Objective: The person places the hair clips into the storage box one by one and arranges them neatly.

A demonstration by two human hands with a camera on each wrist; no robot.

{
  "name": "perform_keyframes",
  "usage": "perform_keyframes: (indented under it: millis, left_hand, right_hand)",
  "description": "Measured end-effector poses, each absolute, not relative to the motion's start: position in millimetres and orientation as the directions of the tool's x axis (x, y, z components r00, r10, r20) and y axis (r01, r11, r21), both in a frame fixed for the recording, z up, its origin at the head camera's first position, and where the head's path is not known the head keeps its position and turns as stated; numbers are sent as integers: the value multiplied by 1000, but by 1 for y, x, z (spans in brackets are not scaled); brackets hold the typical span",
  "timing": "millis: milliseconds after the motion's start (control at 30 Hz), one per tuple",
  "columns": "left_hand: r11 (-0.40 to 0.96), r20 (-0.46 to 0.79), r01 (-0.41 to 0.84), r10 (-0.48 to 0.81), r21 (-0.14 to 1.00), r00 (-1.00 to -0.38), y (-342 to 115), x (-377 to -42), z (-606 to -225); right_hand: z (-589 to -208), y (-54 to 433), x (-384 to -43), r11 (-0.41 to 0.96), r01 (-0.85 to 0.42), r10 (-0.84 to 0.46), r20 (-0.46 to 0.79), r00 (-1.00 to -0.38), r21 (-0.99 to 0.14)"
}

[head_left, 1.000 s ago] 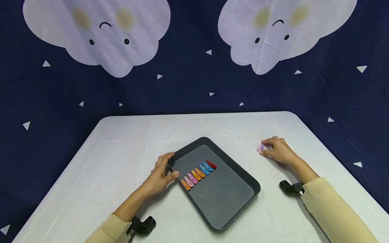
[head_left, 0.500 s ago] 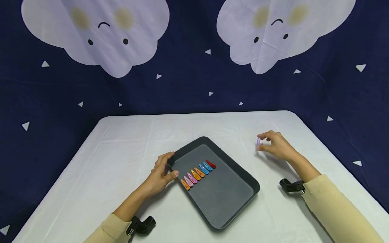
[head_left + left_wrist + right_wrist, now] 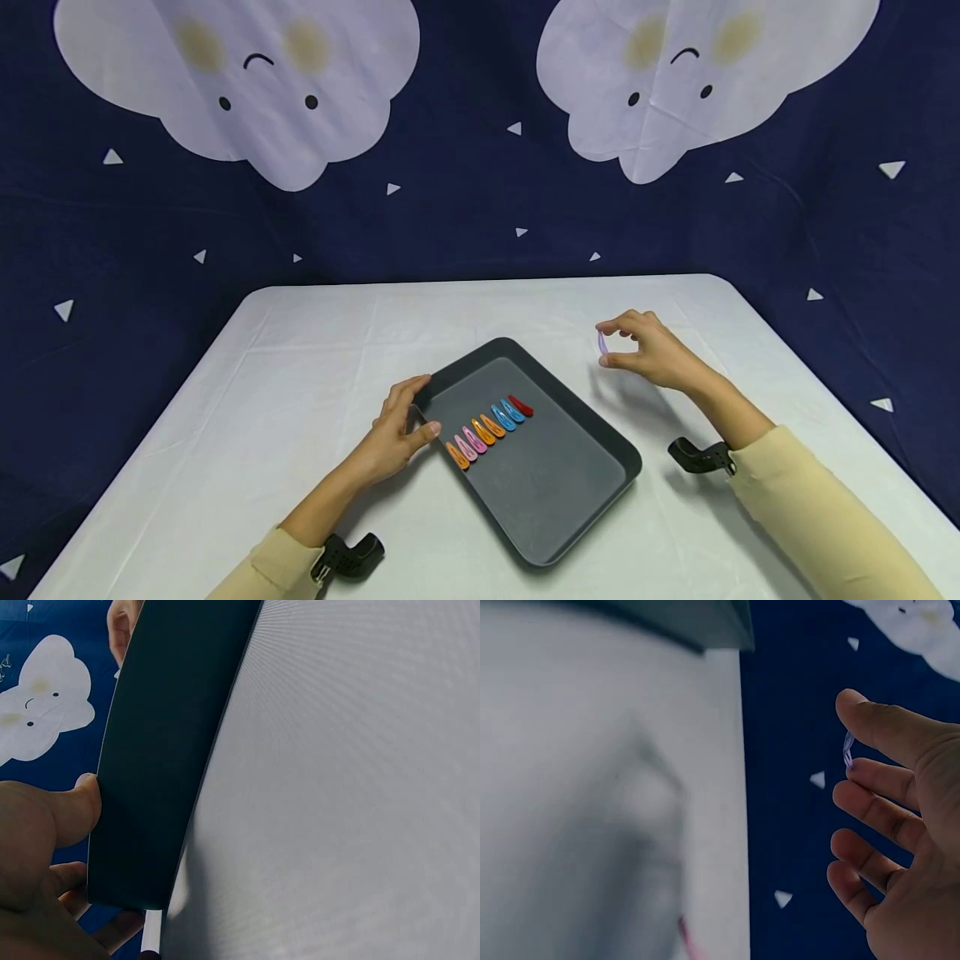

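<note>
My right hand point(image 3: 648, 350) is raised over the table to the right of the baking tray. Between thumb and forefinger it pinches a purple snap hair clip point(image 3: 602, 342), which also shows at the fingertips in the right wrist view. My left hand point(image 3: 393, 433) holds the dark grey baking tray point(image 3: 555, 508) at its left corner, thumb on the rim and fingers round the outside. Inside the tray lies a slanting row of several snap hair clips: orange point(image 3: 457, 456) at the near end, then pink, orange and blue ones, with a red clip point(image 3: 521, 406) at the far end.
A pink strip point(image 3: 689, 941) lies on the white tablecloth beneath my right hand in the right wrist view. The white table point(image 3: 337, 333) backs onto a dark blue cloth point(image 3: 480, 242) printed with clouds and triangles.
My right hand has lifted the purple hair clip off the table and moved left with it, closer to the tray. My left hand and the clips in the tray stay in place.
</note>
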State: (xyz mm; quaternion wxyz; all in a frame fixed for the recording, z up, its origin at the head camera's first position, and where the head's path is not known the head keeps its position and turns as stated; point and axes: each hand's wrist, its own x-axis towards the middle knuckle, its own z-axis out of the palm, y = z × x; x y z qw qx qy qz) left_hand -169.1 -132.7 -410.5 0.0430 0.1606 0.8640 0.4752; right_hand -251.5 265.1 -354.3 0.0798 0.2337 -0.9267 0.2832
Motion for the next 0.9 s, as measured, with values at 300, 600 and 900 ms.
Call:
perform_keyframes:
  millis: [300, 600, 900]
  left_hand:
    - [494, 76, 233, 317, 837, -945, -133, -168, -410]
    - [492, 75, 230, 315, 839, -946, -133, -169, -411]
    - [490, 83, 236, 314, 839, -946, -133, -169, -411]
  right_hand:
    - [-341, 238, -247, 684, -518, -448, 264, -854, -514]
    - [-339, 214, -246, 631, -578, -526, 262, -809, -517]
    - [-347, 196, -249, 605, -603, -582, 229, -780, -520]
